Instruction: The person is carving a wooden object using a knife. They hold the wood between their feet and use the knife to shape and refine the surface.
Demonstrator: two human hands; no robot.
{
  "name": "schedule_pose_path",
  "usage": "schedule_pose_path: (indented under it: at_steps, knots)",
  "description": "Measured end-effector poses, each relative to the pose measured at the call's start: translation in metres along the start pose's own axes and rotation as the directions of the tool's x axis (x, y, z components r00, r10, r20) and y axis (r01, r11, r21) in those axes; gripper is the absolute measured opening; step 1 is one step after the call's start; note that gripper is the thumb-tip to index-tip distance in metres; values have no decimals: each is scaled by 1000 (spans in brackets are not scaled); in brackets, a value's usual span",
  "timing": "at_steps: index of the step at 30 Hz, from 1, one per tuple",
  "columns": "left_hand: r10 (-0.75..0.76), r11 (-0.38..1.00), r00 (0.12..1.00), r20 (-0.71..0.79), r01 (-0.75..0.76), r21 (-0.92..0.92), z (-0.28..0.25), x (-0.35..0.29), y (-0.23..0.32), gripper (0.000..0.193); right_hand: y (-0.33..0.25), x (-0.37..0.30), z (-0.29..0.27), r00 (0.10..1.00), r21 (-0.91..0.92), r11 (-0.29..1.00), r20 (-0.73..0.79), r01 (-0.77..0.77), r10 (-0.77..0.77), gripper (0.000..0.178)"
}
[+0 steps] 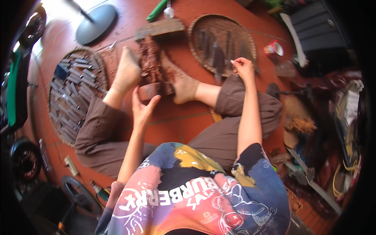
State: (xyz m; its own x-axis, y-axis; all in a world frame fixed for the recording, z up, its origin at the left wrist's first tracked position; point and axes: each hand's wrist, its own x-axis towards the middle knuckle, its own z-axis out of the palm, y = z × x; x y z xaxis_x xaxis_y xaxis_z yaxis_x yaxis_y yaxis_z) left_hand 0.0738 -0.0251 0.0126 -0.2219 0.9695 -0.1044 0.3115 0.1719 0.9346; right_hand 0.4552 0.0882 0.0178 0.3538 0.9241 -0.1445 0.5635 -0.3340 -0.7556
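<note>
My left hand (143, 107) has its thumb and fingers around the near end of a smooth reddish-brown block (148, 92) between my feet. Beyond that block, a rough reddish-brown length with a flaky, stepped surface (150, 58) runs up to a worn wooden block (162, 29). My bare feet flank it on both sides. Raised above my right knee, my right hand (244, 69) is closed in a pinch; whatever its fingertips may hold is too small to make out. Nearest to it lies a round woven tray (203, 23) with several dark, long blade-like tools (217, 56).
At left, a second round woven tray (102, 64) is heaped with grey bar-shaped pieces (74, 92). A dark round stand base (96, 24) and a green-handled tool (157, 11) are farther off. A red and white cup (276, 49) stands at right, near cluttered tools and a metal bar (317, 188).
</note>
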Motion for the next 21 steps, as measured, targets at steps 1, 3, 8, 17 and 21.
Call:
schedule_pose_path:
  at_steps: [1, 3, 8, 17, 21]
  knots:
    - [-1, 999, 1000, -16, 2, 41, 3, 0, 1, 88, 18, 8, -12, 997, -25, 998, -51, -54, 53, 19]
    - [-18, 1000, 1000, -24, 18, 1, 10, 0, 2, 88, 44, 17, -23, 981, -48, 987, -123, -154, 147, 17]
    - [-93, 993, 993, 75, 98, -61, 8, 2, 19, 89, 57, 36, -8, 967, 0, 968, -40, -252, 252, 15]
    - [-52, 999, 993, 103, 50, 20, 3, 3, 29, 87, 81, 63, -9, 903, -240, 930, -397, -277, 167, 11]
    - [-67, 998, 993, 96, 68, -8, 3, 2, 24, 87, 81, 56, -2, 925, 100, 953, -229, -286, 302, 9]
